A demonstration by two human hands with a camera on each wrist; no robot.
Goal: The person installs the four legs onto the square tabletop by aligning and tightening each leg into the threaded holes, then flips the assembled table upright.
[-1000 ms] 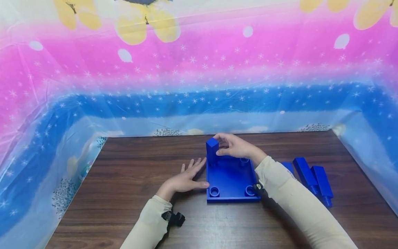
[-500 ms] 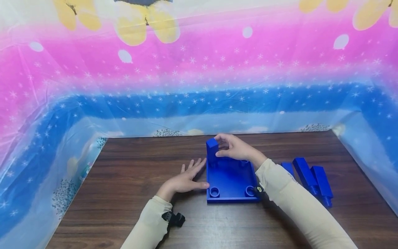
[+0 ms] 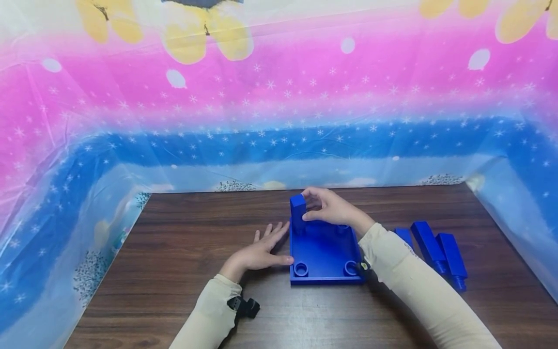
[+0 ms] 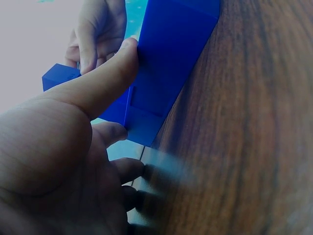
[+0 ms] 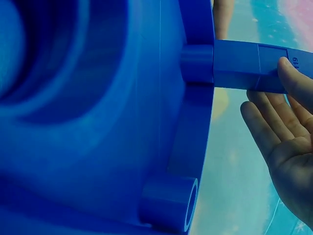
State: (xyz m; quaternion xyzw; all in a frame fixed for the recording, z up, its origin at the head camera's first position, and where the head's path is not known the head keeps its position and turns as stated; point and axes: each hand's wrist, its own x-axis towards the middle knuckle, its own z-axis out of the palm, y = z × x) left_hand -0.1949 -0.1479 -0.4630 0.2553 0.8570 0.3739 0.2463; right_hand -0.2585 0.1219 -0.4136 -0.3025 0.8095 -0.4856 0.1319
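As the right hand (image 3: 333, 208) pinches a post (image 3: 298, 213) — sleeve (image 3: 418, 278) overlapping a block (image 3: 403, 236) — the straight-fingered left hand (image 3: 261, 253) touches the tray (image 3: 326, 249)

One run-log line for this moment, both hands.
left hand: touches blue tray, left side | right hand: holds blue post upright, far-left corner | other posts: lying right of tray

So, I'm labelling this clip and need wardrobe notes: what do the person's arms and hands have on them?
The left hand and right hand are bare, without gloves. A plain cream left sleeve and matching right sleeve reach the wrists. A small black left wrist device and a partly hidden right wrist device show too.
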